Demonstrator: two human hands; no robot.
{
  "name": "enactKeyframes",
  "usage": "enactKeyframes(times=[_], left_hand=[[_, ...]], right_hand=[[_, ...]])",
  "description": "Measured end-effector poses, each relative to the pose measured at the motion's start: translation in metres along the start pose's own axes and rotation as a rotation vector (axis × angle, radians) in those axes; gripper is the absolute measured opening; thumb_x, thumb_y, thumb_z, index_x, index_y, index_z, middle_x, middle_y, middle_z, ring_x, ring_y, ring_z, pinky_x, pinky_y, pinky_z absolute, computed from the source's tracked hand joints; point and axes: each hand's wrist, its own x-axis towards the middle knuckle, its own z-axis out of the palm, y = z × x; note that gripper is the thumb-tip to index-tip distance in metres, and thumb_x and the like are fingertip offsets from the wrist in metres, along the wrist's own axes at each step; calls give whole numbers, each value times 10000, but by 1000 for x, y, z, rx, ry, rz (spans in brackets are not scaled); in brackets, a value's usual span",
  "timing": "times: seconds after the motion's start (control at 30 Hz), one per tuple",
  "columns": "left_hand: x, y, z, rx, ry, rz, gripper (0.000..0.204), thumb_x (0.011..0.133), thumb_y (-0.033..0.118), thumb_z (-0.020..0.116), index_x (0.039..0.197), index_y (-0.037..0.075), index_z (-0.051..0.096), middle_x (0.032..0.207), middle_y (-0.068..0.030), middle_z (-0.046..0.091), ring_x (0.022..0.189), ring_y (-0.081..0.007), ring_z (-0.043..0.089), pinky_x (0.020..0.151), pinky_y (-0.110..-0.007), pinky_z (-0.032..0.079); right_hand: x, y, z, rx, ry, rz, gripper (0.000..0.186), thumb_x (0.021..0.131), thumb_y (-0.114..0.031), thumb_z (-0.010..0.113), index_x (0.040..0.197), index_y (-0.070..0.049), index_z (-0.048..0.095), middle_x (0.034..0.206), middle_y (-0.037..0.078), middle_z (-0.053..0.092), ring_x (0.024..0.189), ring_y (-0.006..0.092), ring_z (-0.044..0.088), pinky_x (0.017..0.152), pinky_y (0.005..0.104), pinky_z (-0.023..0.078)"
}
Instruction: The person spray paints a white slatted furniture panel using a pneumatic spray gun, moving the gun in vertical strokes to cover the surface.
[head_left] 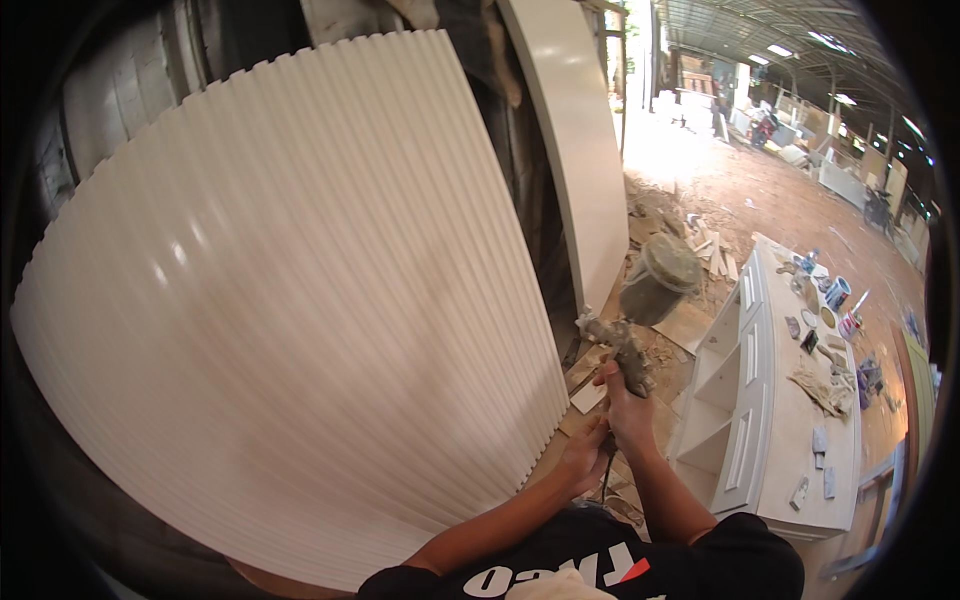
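Altogether: spray-gun-like tool with a grey-brown crusted surface [632, 362], one. Large white ribbed panel [300, 280], one. Smooth glossy white slab [580, 130], one, standing upright beyond it. Grey round bucket [650, 292], one, on the littered floor. Long white cabinet with hollow compartments [785, 425], one, to the person's right. On the cabinet top: small grey-blue flat pieces [819, 443], three, near its closer end; crumpled beige cloth [825, 392], one; cans and other small items beyond, too small to count surely.

Hands, bare, two. Right hand [630, 412]: forearm rising from the lower right, fingers wrapped about the tool's handle. Left hand [586, 460]: forearm slanting in from the lower left, hand just below and left of the other, fingers curled near the handle's lower end; what they pinch, if anything, cannot be told. Thin dark hose [607, 474], one, hanging below the hands.

Tool: placed ahead of the person, between ribbed panel and cabinet. Condition: lumpy, dull, thickly coated; narrower front end directed up and left.
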Motion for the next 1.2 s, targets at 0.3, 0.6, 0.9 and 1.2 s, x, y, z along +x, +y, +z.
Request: enactKeyframes(times=[0.3, 0.6, 0.9, 1.2], left_hand=[[13, 3, 6, -56, -28, -21, 248, 1037, 226, 523, 1231, 78, 566, 1149, 0, 619, 1104, -135, 560, 991, -323, 424], [22, 3, 18, -51, -11, 18, 259, 1037, 210, 516, 1259, 75, 506, 1200, -31, 588, 1125, -148, 560, 980, -336, 447], [25, 6, 6, -70, -8, 40, 279, 1040, 207, 510, 1272, 60, 468, 1175, -42, 576, 1105, -162, 560, 979, -346, 452], [30, 11, 27, -90, 81, 41, 216, 1024, 178, 551, 1207, 64, 533, 1097, -18, 600, 1014, -122, 570, 903, -282, 454]], right_hand=[[7, -30, -5, 126, 8, 122, 210, 965, -255, 647, 1027, -55, 661, 787, -16, 620, 594, 30, 472, 504, 218, 370], [22, -29, -10, 20, 11, 107, 242, 966, -266, 640, 1046, -40, 674, 801, -24, 633, 640, 50, 511, 545, 229, 400], [28, -25, -1, 16, -31, 111, 229, 956, -253, 646, 1043, -43, 671, 801, -19, 635, 662, 49, 514, 563, 237, 410], [34, -22, -5, 6, -20, 87, 232, 956, -242, 648, 1062, -35, 658, 809, -10, 638, 641, 46, 513, 549, 232, 409]])
